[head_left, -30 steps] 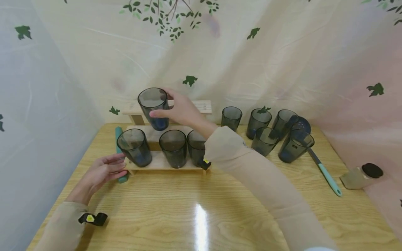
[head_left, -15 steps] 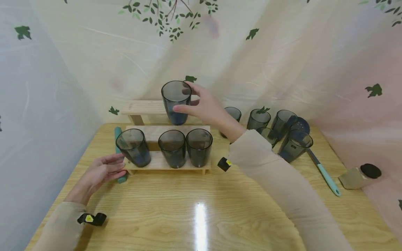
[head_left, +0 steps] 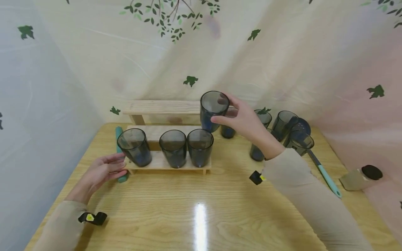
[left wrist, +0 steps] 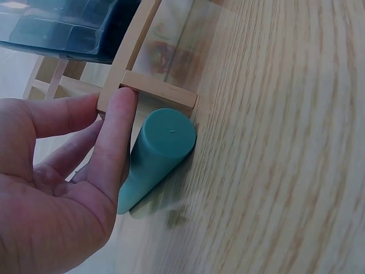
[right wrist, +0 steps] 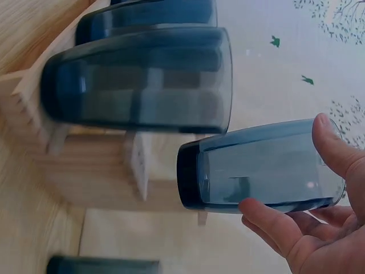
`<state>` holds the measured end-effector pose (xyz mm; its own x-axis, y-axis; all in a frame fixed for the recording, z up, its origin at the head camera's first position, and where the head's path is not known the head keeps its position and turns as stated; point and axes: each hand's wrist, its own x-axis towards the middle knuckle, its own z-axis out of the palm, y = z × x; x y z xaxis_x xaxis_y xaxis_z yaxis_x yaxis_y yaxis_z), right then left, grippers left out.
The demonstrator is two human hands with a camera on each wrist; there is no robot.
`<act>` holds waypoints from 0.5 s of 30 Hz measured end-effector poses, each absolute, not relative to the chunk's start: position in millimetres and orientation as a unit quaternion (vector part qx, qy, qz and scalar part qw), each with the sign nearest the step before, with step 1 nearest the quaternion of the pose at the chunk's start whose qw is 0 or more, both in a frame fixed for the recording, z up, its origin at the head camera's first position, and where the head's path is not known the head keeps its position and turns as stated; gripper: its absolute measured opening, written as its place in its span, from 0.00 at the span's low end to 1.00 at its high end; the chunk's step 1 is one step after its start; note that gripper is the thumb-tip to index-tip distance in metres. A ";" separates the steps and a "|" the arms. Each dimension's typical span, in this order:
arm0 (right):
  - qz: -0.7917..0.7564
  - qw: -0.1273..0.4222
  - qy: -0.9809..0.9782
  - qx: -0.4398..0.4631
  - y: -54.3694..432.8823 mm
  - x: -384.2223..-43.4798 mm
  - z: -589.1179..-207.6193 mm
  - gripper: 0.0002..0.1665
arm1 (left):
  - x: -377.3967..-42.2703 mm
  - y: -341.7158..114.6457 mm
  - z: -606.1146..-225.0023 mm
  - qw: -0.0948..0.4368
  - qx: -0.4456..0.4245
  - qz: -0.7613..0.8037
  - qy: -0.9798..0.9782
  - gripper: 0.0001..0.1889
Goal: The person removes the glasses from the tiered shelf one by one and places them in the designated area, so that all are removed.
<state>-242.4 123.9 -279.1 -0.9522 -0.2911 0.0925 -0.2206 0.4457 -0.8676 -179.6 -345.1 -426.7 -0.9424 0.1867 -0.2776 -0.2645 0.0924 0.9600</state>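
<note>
In the head view my right hand holds a dark tinted glass tumbler upright in the air, just right of the stepped wooden rack. The right wrist view shows the thumb and fingers gripping this tumbler round its sides, towards the rim. My left hand is at the rack's left end; in the left wrist view its fingertips pinch the corner of the lowest wooden board. Three similar tumblers stand on the bottom step. A teal cylindrical handle lies beside that end.
Several more tumblers stand at the back right, partly hidden by my right arm. Near them lies a skimmer with a mint handle. A jar with a black lid lies at the right edge. A printed cloth hangs behind.
My right hand has carried the tumbler rightwards, from over the rack's left half to past its right end. My left hand has stayed put.
</note>
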 end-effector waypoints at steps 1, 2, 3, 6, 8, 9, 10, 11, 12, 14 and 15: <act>-0.500 0.033 0.853 -0.146 130.2 -240.4 -281.8 0.57 | -179.9 -344.8 -426.6 0.168 -0.027 0.673 0.720 0.36; -0.495 0.030 0.857 -0.141 136.1 -238.4 -284.8 0.56 | -180.1 -344.5 -426.6 0.167 -0.026 0.672 0.721 0.36; -0.487 0.028 0.862 -0.135 141.4 -236.5 -287.7 0.56 | -180.2 -344.4 -426.6 0.168 -0.026 0.671 0.722 0.35; -0.474 0.024 0.871 -0.125 155.8 -232.3 -299.4 0.56 | -180.3 -344.1 -426.4 0.168 -0.027 0.667 0.725 0.35; -0.465 0.021 0.876 -0.124 163.8 -230.2 -308.5 0.57 | -180.4 -344.1 -426.4 0.167 -0.028 0.666 0.726 0.35; -0.463 0.020 0.877 -0.126 167.4 -229.6 -313.7 0.57 | -180.8 -344.0 -426.8 0.167 -0.028 0.667 0.725 0.35; -0.463 0.020 0.877 -0.127 170.7 -229.3 -319.0 0.57 | -180.8 -344.0 -426.8 0.167 -0.028 0.667 0.725 0.35; -0.460 0.019 0.879 -0.126 173.4 -228.9 -324.2 0.57 | -181.1 -343.7 -426.9 0.167 -0.027 0.668 0.725 0.35; -0.454 0.018 0.882 -0.125 175.6 -228.6 -329.4 0.58 | -181.1 -343.7 -426.7 0.167 -0.027 0.669 0.724 0.35; -0.452 0.020 0.884 -0.120 178.9 -228.6 -339.5 0.59 | -181.0 -344.2 -426.6 0.166 -0.028 0.670 0.723 0.35; -0.453 0.021 0.884 -0.116 179.9 -228.8 -344.4 0.59 | -180.9 -344.4 -426.3 0.166 -0.028 0.670 0.723 0.35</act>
